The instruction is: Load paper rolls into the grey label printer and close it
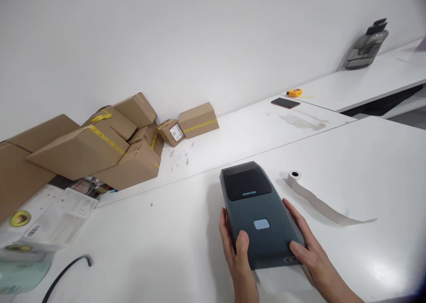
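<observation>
A dark blue-grey label printer (276,243) is gripped from both sides above the white table, tilted, with its black window at the far end and a pale button in the middle. My left hand (241,261) closes on its left edge, thumb on top. On the right edge my right hand (311,249) is closed too, its thumb near the front corner. Something white shows below the printer's near end; I cannot make out what it is. To the right lies a small white paper roll (301,175), its strip (329,212) unrolled across the table.
Cardboard boxes (88,150) are heaped at the left against the wall, a smaller box (199,121) beside them. A printed white carton (63,218) and a black cable (66,267) lie at left. Further back are a phone (285,103), a yellow tape measure (294,92) and a bottle (366,48).
</observation>
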Demonstrator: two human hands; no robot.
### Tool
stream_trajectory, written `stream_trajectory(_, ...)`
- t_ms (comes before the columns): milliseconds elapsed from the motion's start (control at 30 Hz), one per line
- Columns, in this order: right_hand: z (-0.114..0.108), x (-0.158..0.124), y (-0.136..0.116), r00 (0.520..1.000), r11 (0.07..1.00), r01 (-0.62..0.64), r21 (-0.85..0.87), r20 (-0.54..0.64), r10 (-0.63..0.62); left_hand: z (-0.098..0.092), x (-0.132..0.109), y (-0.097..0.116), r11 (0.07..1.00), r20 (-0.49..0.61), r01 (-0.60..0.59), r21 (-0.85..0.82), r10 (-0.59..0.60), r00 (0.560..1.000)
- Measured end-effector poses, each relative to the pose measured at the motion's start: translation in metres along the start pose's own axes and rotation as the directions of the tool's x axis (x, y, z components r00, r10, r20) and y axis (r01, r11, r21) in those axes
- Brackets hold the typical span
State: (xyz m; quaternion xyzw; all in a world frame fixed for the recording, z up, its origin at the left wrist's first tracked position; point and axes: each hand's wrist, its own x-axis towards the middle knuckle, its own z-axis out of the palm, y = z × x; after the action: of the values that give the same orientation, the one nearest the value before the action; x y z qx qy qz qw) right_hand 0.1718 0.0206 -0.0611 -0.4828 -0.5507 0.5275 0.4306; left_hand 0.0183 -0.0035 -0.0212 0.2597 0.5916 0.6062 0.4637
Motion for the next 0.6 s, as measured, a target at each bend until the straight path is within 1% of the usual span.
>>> stream_trajectory(100, -0.003, 0.003, 0.007, 1.000, 1.000, 0.024, -0.006, 0.015, -0.024, 0.002, 0.001, -0.005, 1.000, -0.028, -0.007, 0.026, 0.008, 1.000)
stream_trajectory(233, -0.007, 0.003, 0.010, 1.000, 1.000, -0.018, -0.005, 0.015, 0.018, 0.003, 0.000, -0.005, 1.000, -0.048, 0.017, 0.011, -0.017, 0.999)
stream_trajectory(333, -0.007, 0.001, 0.008, 1.000, 1.000, -0.021, -0.016, 0.003, 0.021, 0.005, -0.001, -0.003, 0.999, -0.063, 0.036, 0.023, -0.034, 0.997)
stream_trajectory(433, -0.006, -0.003, 0.005, 1.000, 1.000, -0.028, -0.007, 0.001, 0.028, 0.012, -0.003, 0.000, 0.997, -0.125, 0.056, -0.056, -0.062, 0.990)
stream_trajectory(533, -0.003, -0.006, 0.002, 0.996, 0.996, -0.088, 0.036, -0.019, 0.088, 0.020, -0.004, 0.002, 0.993, -0.185, 0.013, -0.113, -0.034, 0.982)
stream_trajectory(600, -0.004, -0.007, 0.002, 0.993, 0.993, -0.113, 0.036, -0.026, 0.114, 0.024, -0.003, 0.002, 0.993, -0.187, -0.015, -0.121, -0.008, 0.982)
